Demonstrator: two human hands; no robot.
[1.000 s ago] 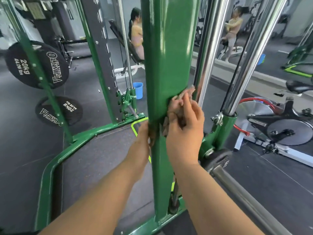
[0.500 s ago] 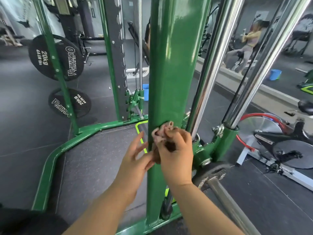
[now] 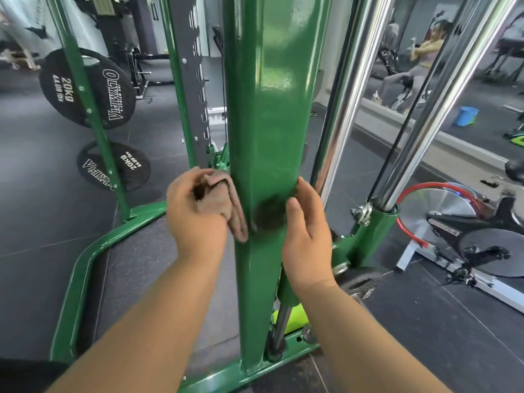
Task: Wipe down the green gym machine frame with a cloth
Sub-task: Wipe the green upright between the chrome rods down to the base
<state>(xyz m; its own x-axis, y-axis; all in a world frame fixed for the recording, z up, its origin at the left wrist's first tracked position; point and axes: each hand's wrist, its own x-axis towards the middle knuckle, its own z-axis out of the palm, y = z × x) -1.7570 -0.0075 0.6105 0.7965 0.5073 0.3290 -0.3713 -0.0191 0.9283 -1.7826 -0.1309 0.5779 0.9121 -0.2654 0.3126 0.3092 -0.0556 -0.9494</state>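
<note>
The thick green upright post (image 3: 269, 123) of the gym machine frame stands right in front of me, rising from the green base rail (image 3: 85, 268). My left hand (image 3: 195, 217) grips a bunched pinkish-brown cloth (image 3: 231, 205) and holds it against the post's left edge. My right hand (image 3: 307, 236) rests on the post's right edge with relaxed fingers, thumb on the front face, holding nothing. A dark smudge-like shadow (image 3: 269, 215) lies on the post between the two hands.
Two chrome guide rods (image 3: 348, 95) slant up just right of the post. Black 20 kg plates (image 3: 85, 89) hang on the left green upright (image 3: 93, 123). An exercise bike (image 3: 467, 228) stands at right. A blue bucket (image 3: 466, 116) and a person (image 3: 419, 61) are farther off at right.
The cloth has passed from my right hand to my left, which has moved to the post's left edge. My right hand has shifted to the right edge, empty.
</note>
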